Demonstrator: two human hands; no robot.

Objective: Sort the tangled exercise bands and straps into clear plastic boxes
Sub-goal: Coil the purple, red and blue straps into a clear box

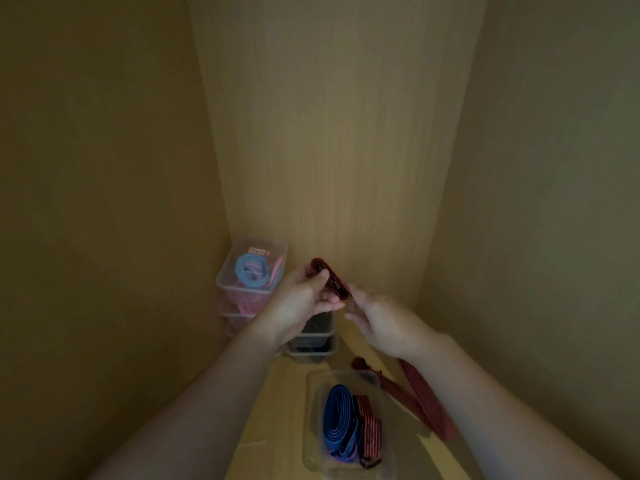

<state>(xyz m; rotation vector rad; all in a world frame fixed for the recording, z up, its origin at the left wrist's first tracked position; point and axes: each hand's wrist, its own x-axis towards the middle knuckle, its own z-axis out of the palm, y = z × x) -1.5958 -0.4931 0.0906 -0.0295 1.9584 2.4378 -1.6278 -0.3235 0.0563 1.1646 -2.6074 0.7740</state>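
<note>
My left hand (304,303) grips the folded end of a red strap with black lines (329,280), thumb pressed on top of the folds. My right hand (384,320) holds the same strap just to the right; its loose tail (422,396) runs under my right wrist down to the shelf floor. In front of me stands an open clear box (313,386) with a rolled blue band (337,420) and a folded red-and-black strap (369,424) inside. How the right fingers lie on the strap is blurred.
A stack of clear boxes (225,275) with light blue and pink bands fills the back left corner. A dark-filled clear box (311,348) sits behind my left wrist. Wooden walls close in on the left, back and right.
</note>
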